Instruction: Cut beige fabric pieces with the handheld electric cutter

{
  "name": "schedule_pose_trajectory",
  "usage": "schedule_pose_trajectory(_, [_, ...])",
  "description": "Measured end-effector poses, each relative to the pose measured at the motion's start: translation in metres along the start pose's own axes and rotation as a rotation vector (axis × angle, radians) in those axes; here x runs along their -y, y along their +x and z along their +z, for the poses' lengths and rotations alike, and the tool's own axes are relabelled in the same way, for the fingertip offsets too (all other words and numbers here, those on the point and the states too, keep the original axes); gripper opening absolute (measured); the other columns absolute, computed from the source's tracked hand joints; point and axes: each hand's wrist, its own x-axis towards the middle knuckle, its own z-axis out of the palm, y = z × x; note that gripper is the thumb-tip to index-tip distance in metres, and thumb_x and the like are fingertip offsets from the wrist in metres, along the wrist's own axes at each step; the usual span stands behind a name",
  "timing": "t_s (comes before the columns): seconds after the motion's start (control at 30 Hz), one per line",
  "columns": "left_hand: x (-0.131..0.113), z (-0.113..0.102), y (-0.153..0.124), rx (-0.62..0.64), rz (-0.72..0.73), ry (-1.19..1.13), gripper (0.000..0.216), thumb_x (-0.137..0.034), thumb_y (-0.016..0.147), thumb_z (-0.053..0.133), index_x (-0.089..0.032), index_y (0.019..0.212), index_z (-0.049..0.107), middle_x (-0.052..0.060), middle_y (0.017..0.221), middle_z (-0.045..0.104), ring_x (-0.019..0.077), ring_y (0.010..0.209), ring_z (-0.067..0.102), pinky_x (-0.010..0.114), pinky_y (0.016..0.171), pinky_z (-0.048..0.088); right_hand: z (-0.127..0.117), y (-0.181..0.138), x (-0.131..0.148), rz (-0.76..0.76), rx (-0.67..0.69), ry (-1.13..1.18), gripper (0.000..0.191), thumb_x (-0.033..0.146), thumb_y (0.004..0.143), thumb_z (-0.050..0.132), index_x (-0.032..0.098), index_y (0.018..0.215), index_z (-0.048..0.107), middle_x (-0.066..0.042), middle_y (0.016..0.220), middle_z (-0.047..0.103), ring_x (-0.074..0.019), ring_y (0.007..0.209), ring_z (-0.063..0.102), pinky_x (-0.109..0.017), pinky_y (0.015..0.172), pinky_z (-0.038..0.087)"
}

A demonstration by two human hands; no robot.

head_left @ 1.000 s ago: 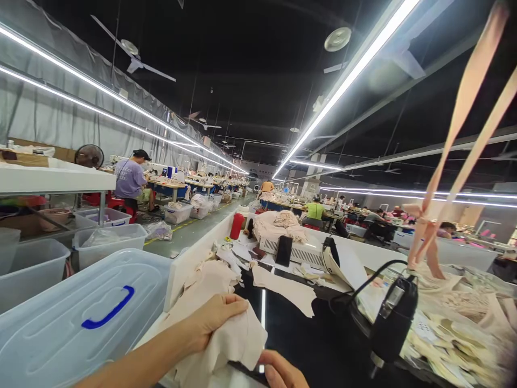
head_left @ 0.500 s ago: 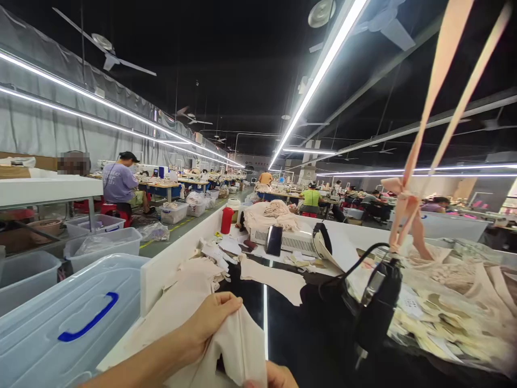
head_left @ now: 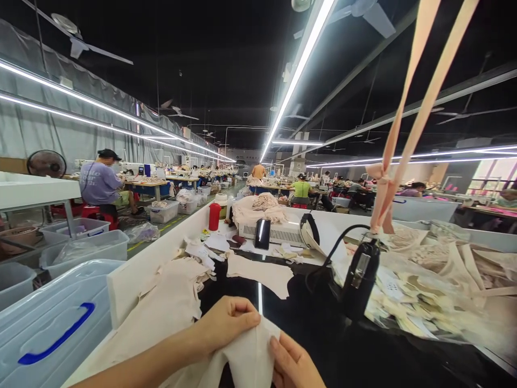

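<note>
My left hand (head_left: 224, 328) is closed in a pinch on the top edge of a cream fabric piece (head_left: 248, 358) at the bottom centre. My right hand (head_left: 293, 364) grips the same piece from its right side, thumb pressed against the cloth. The piece hangs over a glossy black tabletop (head_left: 307, 323). A stack of similar cream fabric (head_left: 169, 302) lies just left of my left hand. A black hand tool (head_left: 359, 277) hangs on pink ribbons (head_left: 399, 140) to the right of my hands.
A clear plastic bin lid with a blue handle (head_left: 52, 337) sits at the left. A white machine (head_left: 278, 231), a red bottle (head_left: 214, 215) and a heap of cut pieces (head_left: 428, 285) lie beyond. Other people work at far tables, one in a purple shirt (head_left: 99, 183).
My view has swung right and tipped down. My right hand has risen into view and taken hold of the fabric's right side; my left hand keeps its pinch.
</note>
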Motion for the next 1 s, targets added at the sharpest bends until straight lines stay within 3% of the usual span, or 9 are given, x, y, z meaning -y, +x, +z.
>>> schedule_pose_trajectory(0.2, [0.008, -0.016, 0.014, 0.074, 0.020, 0.243, 0.050, -0.067, 0.076, 0.064, -0.018, 0.083, 0.071, -0.001, 0.070, 0.060, 0.0142, 0.062, 0.047, 0.025, 0.057, 0.032, -0.010, 0.021, 0.011, -0.065, -0.233, 0.008, 0.057, 0.062, 0.062, 0.098, 0.015, 0.090, 0.081, -0.006, 0.075, 0.073, -0.0192, 0.068, 0.066, -0.031, 0.069, 0.056])
schedule_pose_trajectory(0.37, [-0.010, -0.051, 0.021, -0.035, 0.125, 0.581, 0.023, -0.042, 0.082, 0.065, -0.020, 0.080, 0.071, -0.002, 0.073, 0.063, 0.0174, 0.070, 0.056, 0.026, 0.062, 0.034, -0.024, 0.044, 0.035, -0.126, -0.289, -0.079, 0.055, 0.060, 0.061, 0.100, 0.014, 0.085, 0.081, 0.003, 0.061, 0.056, -0.0083, 0.054, 0.041, -0.021, 0.051, 0.035])
schedule_pose_trajectory(0.43, [-0.022, -0.065, 0.019, -0.106, 0.198, 0.716, 0.019, -0.037, 0.088, 0.060, -0.022, 0.085, 0.071, 0.000, 0.085, 0.068, 0.0206, 0.082, 0.060, 0.027, 0.072, 0.038, -0.029, 0.052, 0.047, -0.175, -0.306, -0.125, 0.054, 0.061, 0.063, 0.098, 0.016, 0.086, 0.081, 0.004, 0.062, 0.053, -0.0091, 0.057, 0.039, -0.021, 0.051, 0.032])
schedule_pose_trajectory(0.5, [-0.030, -0.075, 0.013, -0.147, 0.266, 0.826, 0.019, -0.033, 0.094, 0.054, -0.022, 0.091, 0.070, 0.003, 0.100, 0.069, 0.0226, 0.091, 0.062, 0.030, 0.081, 0.039, -0.034, 0.055, 0.056, -0.216, -0.306, -0.186, 0.052, 0.062, 0.066, 0.096, 0.018, 0.090, 0.082, 0.002, 0.069, 0.058, -0.0122, 0.063, 0.044, -0.023, 0.056, 0.037])
schedule_pose_trajectory(0.6, [-0.029, -0.082, -0.004, -0.100, 0.316, 0.953, 0.016, -0.027, 0.095, 0.057, -0.023, 0.086, 0.069, 0.004, 0.106, 0.068, 0.0225, 0.093, 0.064, 0.030, 0.079, 0.039, -0.041, 0.050, 0.056, -0.225, -0.264, -0.326, 0.043, 0.057, 0.073, 0.092, 0.021, 0.095, 0.084, -0.003, 0.080, 0.069, -0.0175, 0.074, 0.054, -0.028, 0.068, 0.045])
schedule_pose_trajectory(0.7, [-0.009, -0.077, -0.022, 0.094, 0.214, 1.083, 0.013, -0.033, 0.092, 0.075, -0.025, 0.083, 0.073, -0.003, 0.081, 0.070, 0.0179, 0.071, 0.064, 0.027, 0.061, 0.033, -0.049, 0.039, 0.040, -0.174, -0.143, -0.487, 0.033, 0.050, 0.074, 0.089, 0.022, 0.090, 0.086, -0.006, 0.084, 0.076, -0.0240, 0.079, 0.062, -0.033, 0.077, 0.048])
schedule_pose_trajectory(0.77, [0.007, -0.067, -0.026, 0.143, 0.197, 1.145, 0.018, -0.033, 0.095, 0.076, -0.024, 0.080, 0.073, -0.004, 0.072, 0.069, 0.0162, 0.063, 0.064, 0.026, 0.056, 0.032, -0.053, 0.032, 0.027, -0.146, -0.062, -0.582, 0.023, 0.043, 0.075, 0.086, 0.022, 0.084, 0.086, -0.005, 0.081, 0.076, -0.0257, 0.078, 0.064, -0.034, 0.076, 0.048])
schedule_pose_trajectory(0.87, [0.028, -0.043, -0.013, 0.057, 0.385, 1.154, 0.019, -0.021, 0.102, 0.067, -0.021, 0.083, 0.071, -0.002, 0.084, 0.072, 0.0181, 0.078, 0.070, 0.026, 0.068, 0.042, -0.056, 0.025, 0.015, -0.137, -0.013, -0.709, 0.010, 0.029, 0.075, 0.080, 0.022, 0.080, 0.085, -0.002, 0.077, 0.073, -0.0216, 0.074, 0.059, -0.030, 0.072, 0.044])
schedule_pose_trajectory(1.0, [0.038, -0.009, 0.022, 0.043, 0.606, 1.030, 0.016, -0.010, 0.101, 0.064, -0.023, 0.103, 0.071, -0.002, 0.109, 0.075, 0.0172, 0.102, 0.070, 0.025, 0.092, 0.049, -0.056, 0.021, 0.019, -0.119, 0.018, -0.796, 0.011, 0.021, 0.069, 0.079, 0.022, 0.080, 0.083, 0.001, 0.074, 0.066, -0.0165, 0.068, 0.052, -0.025, 0.065, 0.040])
